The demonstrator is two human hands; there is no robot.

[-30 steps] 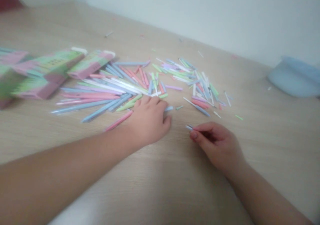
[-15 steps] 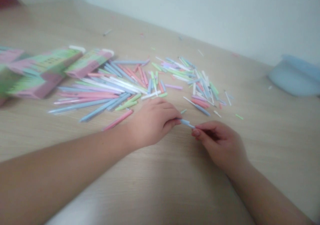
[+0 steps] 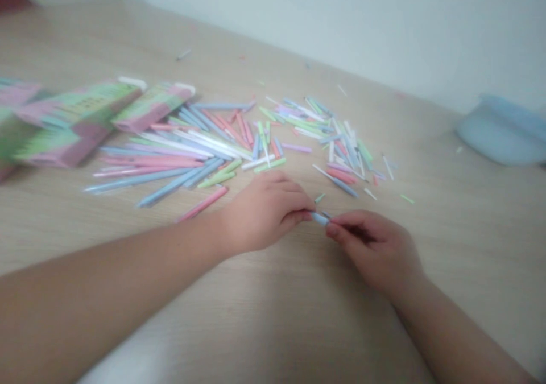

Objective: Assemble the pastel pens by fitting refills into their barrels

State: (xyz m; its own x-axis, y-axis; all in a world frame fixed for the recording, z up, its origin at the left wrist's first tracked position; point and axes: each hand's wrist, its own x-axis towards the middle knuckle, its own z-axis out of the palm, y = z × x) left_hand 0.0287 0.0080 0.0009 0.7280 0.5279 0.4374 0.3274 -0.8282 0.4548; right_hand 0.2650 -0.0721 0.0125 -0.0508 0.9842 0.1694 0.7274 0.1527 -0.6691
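Observation:
My left hand (image 3: 273, 210) pinches one end of a short light-blue pen piece (image 3: 319, 218) low over the table. At its other end are the closed thumb and forefinger of my right hand (image 3: 375, 244). A thin dark sliver shows beside the piece near the right fingertips; blur hides what it is. Just beyond the fingers lies a small green tip (image 3: 319, 198). A blue pen part with a thin white end (image 3: 341, 185) rests past my right hand. Left of my left hand is a pink pen barrel (image 3: 205, 203).
Pastel pen barrels (image 3: 170, 162) lie heaped at the left, with smaller parts in a pile (image 3: 341, 139) farther back. Pink-and-green boxes (image 3: 85, 108) stack at far left. A light-blue pouch-like object (image 3: 503, 131) sits at right by the white wall (image 3: 341, 25).
My hands have come closer together, and less of the light-blue piece shows between them. My left hand has shifted slightly right and toward me.

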